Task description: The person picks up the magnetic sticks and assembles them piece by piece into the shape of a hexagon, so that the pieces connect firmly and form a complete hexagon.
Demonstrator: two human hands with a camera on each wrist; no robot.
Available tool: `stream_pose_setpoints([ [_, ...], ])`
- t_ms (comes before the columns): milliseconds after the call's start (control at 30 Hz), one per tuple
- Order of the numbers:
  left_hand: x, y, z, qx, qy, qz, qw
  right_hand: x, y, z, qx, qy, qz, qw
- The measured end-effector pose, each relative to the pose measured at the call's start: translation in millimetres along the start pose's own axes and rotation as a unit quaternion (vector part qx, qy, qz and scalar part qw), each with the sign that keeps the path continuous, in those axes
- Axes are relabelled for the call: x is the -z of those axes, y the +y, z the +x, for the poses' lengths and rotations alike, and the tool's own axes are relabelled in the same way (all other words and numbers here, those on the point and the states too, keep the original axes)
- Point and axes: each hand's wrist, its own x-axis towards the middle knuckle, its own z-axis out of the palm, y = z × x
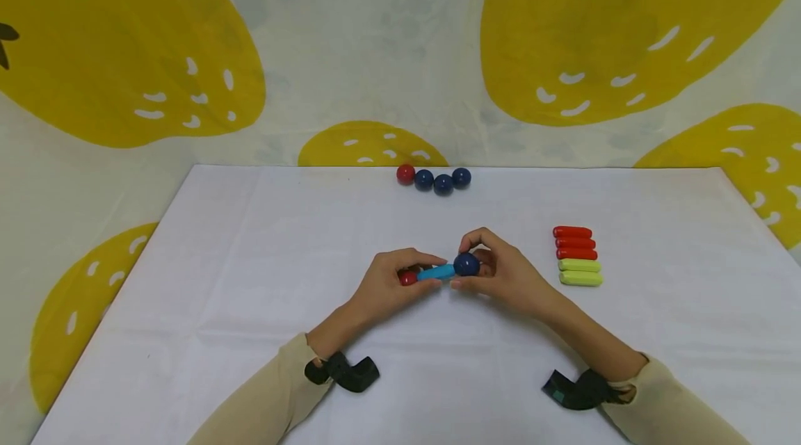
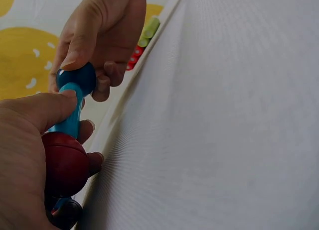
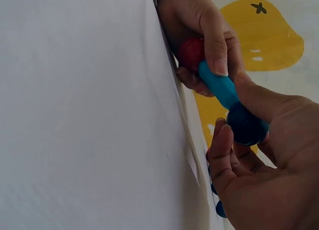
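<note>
Between the two hands is a light blue rod [image 1: 436, 272] with a red ball [image 2: 66, 164] at one end and a dark blue ball [image 1: 466, 264] at the other. My left hand [image 1: 393, 283] pinches the rod between thumb and fingers, with the red ball close to its palm. Thumb and fingers of my right hand [image 1: 510, 274] grip the dark blue ball. In the right wrist view the rod's end meets that ball [image 3: 246, 124]. Part of the red ball is hidden by the left hand in the head view.
At the table's back edge sit a loose red ball [image 1: 405, 174] and several dark blue balls [image 1: 443, 185]. Right of the hands lie red rods [image 1: 576, 243] and yellow-green rods [image 1: 580, 278] in a stack-like row. A white cloth [image 1: 281, 222] covers the table.
</note>
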Motion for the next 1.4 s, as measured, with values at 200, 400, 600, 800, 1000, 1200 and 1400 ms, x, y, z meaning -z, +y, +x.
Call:
stream_pose_setpoints([
  [200, -0.5, 0.4, -0.4, 0.007, 0.019, 0.015, 0.9997, 9.4, 1.9, 0.0, -0.002, -0.019, -0.023, 1.000],
  [400, -3.0, -10.1, -1.2, 0.026, 0.028, 0.030, 0.9988, 12.9, 7.6, 0.5, 0.009, -0.025, -0.008, 1.000],
  [600, -3.0, -8.5, -2.1, 0.056, 0.012, 0.022, 0.9981, 8.8, 7.5, -0.8, 0.034, -0.008, -0.002, 0.999],
  [800, -2.2, -7.5, -3.0, 0.093, 0.006, -0.008, 0.9956, 1.1, 4.3, -1.4, 0.037, -0.013, 0.002, 0.999],
  [1000, -2.2, -8.2, -2.9, 0.127, 0.006, -0.026, 0.9916, -6.2, 2.1, -2.1, 0.035, -0.014, 0.009, 0.999],
  [1200, -2.0, -7.7, -1.7, 0.119, 0.009, -0.020, 0.9927, -9.3, 0.7, -3.2, 0.043, -0.006, 0.003, 0.999],
  [1400, -2.2, -9.5, -1.6, 0.117, 0.008, -0.007, 0.9931, -10.3, 1.2, -3.0, 0.056, -0.001, 0.008, 0.998],
])
